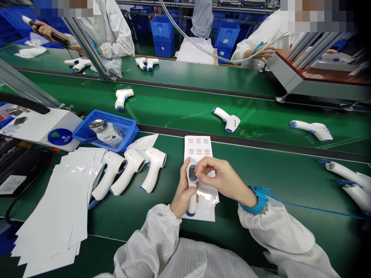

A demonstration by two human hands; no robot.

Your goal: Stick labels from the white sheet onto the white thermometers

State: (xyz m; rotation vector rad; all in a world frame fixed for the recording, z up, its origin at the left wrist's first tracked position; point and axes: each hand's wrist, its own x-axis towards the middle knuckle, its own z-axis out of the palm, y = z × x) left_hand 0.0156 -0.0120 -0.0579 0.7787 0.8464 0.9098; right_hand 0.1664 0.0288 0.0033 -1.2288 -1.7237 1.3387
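Note:
A white infrared thermometer [191, 201] with blue trim is held upright in my left hand [182, 195], its small grey screen facing up. The fingers and thumb wrap round its body. My right hand [222, 177] is closed in a pinch at the screen's right edge; what sits between the fingertips, if anything, is too small to make out. Under both hands lies a stack of white label sheets [198, 144] printed with small dark text. A blue strap [256, 200] with a cord circles my right wrist. Several more thermometers [155, 168] lie to the left of my hands.
White sheets [58, 204] fan out at the left, below a blue tray [131, 135] holding a metal-capped bottle [108, 133]. Thermometers [227, 119] rest on the green conveyor belt [174, 104]. Other thermometer bodies [348, 175] lie far right. Two co-workers [111, 27] are across the belt.

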